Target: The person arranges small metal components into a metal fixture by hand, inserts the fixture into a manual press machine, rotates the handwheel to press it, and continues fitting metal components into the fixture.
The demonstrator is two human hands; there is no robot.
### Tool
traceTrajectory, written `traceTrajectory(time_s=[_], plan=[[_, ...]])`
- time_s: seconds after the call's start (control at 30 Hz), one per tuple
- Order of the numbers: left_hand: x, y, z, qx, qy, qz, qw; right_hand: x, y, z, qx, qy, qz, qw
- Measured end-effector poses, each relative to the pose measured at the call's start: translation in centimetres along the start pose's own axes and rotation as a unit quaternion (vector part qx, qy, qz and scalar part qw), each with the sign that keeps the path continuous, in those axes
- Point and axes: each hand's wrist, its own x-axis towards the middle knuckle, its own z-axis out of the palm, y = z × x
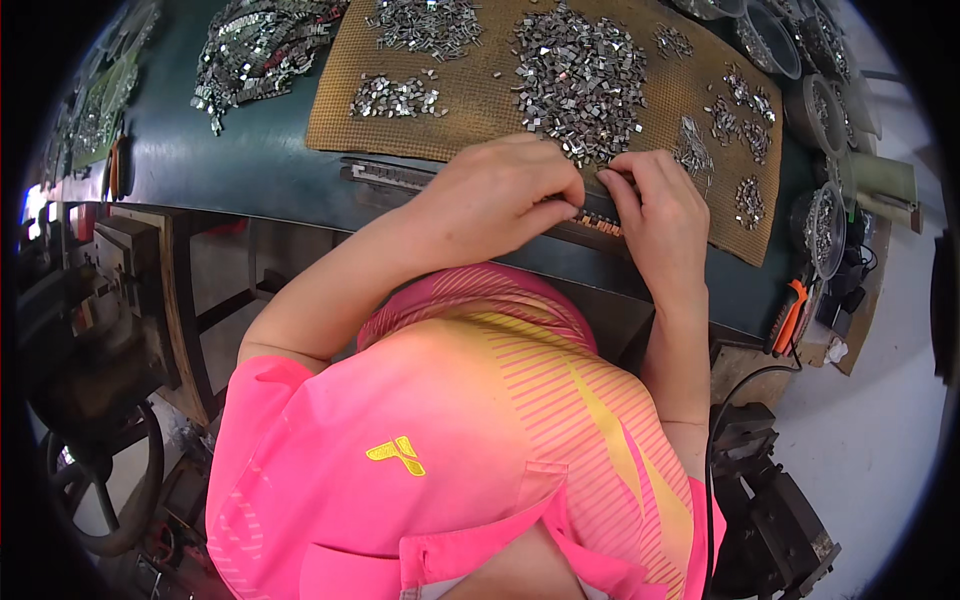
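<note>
A long dark metal bar (pixel 365 173), slotted along its top, lies along the table's near edge. My left hand (pixel 500 195) bends over its middle, thumb and forefinger closed together near a row of small shiny pieces (pixel 600 222) set in the bar. My right hand (pixel 664 205) is at the right end of that row, its thumb and forefinger drawn together. Whatever sits between the fingertips of either hand is too small to make out. Just beyond both hands spreads a large heap of small silvery metal pieces (pixel 580 80) on a tan textured mat (pixel 470 110).
Smaller piles of metal parts (pixel 395 97) and thin pins (pixel 693 150) lie on the mat. Linked metal strips (pixel 255 55) are heaped at the far left. Clear tubs (pixel 822 225) of parts line the right edge, near orange-handled pliers (pixel 787 318) and a black cable (pixel 712 450).
</note>
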Motion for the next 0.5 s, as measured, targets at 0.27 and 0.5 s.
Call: traceTrajectory(time_s=[0.27,0.5], plan=[[-0.4,-0.3,1.1,0.046,0.008,0.056,0.997,-0.2,0.7,0.3,0.038,0.003,0.032,0.999],[-0.6,-0.5,0.0,0.037,-0.01,0.053,0.998,-1.4,0.4,-0.5,0.084,0.015,0.004,0.996]])
